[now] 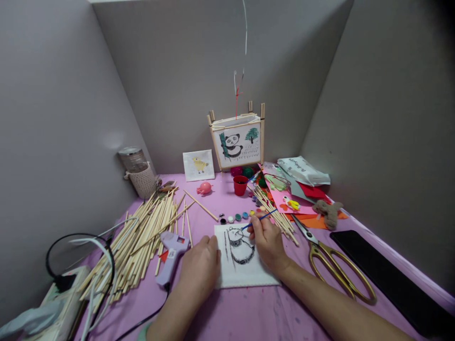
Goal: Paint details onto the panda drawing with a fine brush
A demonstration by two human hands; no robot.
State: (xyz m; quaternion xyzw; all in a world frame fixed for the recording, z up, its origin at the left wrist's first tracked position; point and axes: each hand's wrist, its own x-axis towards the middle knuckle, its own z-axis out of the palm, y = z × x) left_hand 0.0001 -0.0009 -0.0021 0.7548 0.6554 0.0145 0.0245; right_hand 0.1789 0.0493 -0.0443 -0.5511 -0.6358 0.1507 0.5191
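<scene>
paintbrush [260,219], light and thin, sits pinched low on its handle in the right-hand grip [266,239]; the open left-hand grip [199,265] pins the soft panda sheet [241,265].

Nothing legible: dark lettering on the white plastic bag [303,170] right of the red cup [241,185] and a label [172,253] on the glue gun [171,261] left of it are too blurred to read.

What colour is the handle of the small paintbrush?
Blue: the paintbrush handle shows best in the head view.
</scene>
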